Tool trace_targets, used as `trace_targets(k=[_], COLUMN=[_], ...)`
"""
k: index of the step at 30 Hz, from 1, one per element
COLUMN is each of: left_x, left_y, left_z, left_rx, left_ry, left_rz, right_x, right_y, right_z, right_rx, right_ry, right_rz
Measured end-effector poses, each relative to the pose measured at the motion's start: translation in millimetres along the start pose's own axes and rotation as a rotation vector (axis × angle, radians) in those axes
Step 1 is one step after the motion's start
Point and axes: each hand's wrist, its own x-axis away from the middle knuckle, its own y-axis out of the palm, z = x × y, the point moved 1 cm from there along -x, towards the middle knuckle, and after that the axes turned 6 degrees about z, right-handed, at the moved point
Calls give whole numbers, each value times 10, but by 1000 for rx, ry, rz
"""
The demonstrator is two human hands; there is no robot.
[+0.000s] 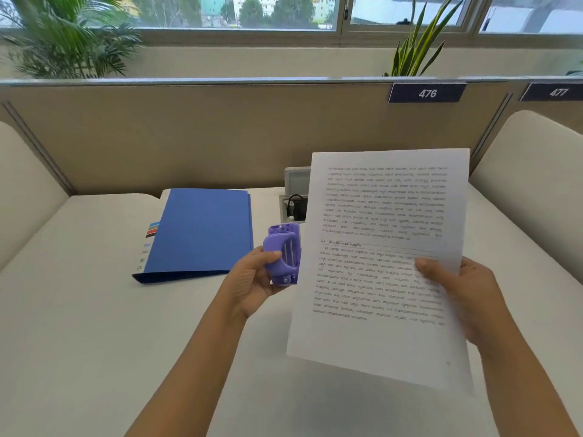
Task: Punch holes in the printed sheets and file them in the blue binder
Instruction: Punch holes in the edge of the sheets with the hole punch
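A purple hole punch (283,253) is held off the desk in my left hand (252,279), upright, with its slot against the left edge of the printed sheets (381,234). My right hand (463,294) grips those sheets by their right edge, thumb on the printed face, holding them tilted up above the desk. The blue binder (202,231) lies shut on the white desk (79,310) to the left of the punch, spine toward me.
A cable box (295,203) with a raised lid and a black plug sits in the desk behind the sheets. A beige partition (189,137) bounds the far edge, with padded dividers at both sides. Plants stand behind it by the window.
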Motion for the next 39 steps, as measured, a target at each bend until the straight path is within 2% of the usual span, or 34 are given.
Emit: trace_targets(k=[13,39], left_x=[463,716], left_y=[-356,-499], left_z=[251,330], left_rx=[-119,-152], left_ry=[55,21], left_rz=[-75,-19], right_x=[469,554], right_y=[205,581], right_z=[-120,168], right_rx=[49,4], right_ry=[-108,-23], right_rz=[-75,-172])
